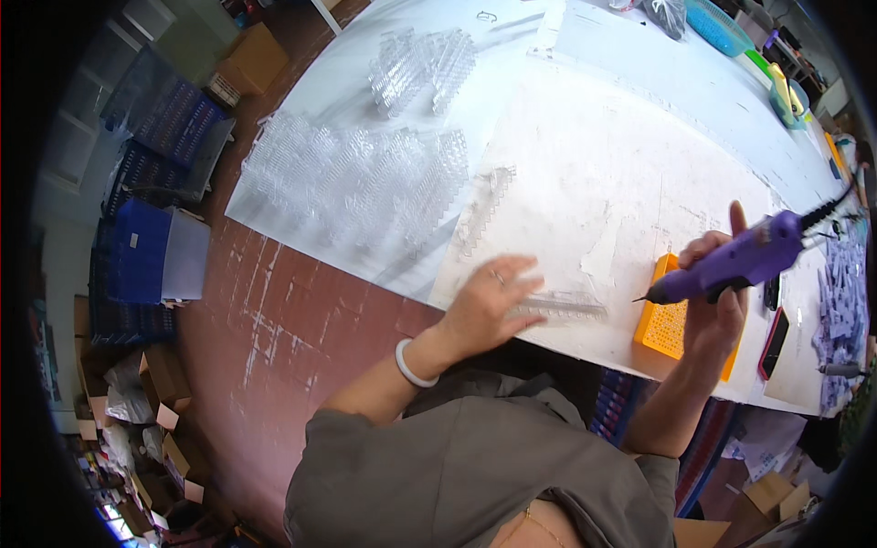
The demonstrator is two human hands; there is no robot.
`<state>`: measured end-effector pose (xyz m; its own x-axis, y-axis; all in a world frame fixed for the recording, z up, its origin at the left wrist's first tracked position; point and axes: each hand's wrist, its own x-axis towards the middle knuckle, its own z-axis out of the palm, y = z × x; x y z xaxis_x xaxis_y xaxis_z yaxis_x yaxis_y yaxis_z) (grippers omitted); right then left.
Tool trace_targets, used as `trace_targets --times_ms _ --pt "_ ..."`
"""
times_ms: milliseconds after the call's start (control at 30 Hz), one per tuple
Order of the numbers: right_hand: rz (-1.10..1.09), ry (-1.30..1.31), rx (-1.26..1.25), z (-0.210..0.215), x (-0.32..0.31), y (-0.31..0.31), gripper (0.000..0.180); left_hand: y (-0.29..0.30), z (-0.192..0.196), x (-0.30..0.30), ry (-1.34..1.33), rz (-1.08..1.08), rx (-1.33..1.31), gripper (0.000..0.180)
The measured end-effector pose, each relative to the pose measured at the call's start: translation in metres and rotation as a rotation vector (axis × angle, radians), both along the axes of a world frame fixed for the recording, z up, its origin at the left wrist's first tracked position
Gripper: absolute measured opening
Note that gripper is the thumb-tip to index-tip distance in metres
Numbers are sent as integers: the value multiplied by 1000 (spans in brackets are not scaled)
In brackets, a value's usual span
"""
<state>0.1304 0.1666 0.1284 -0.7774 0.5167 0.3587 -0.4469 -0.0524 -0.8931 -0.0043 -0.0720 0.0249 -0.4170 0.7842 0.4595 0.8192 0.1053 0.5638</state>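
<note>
So, left hand [482, 306]: fingers flat, open, pinning clear strip [559, 306] to table [585, 183]
right hand [717, 292]: fingers gripping glue gun [740, 263], nozzle toward strip

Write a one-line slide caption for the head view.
Left hand steadies a clear plastic strip while right hand holds a purple glue gun.

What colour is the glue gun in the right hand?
Purple, with a dark tip; the glue gun in the right hand shows clearly in the head view.
</note>
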Motion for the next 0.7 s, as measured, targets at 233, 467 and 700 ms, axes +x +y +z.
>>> trace_targets --times_ms 233,467,700 --pt "-196 78 183 9 37 15 37 25 -35 -64 221 523 -215 34" --pt "-479 -133 127 3 79 0 32 55 -19 -63 -62 25 -68 33" --pt "-545 -87 153 -4 93 -9 28 71 2 -43 202 -96 -263 38"
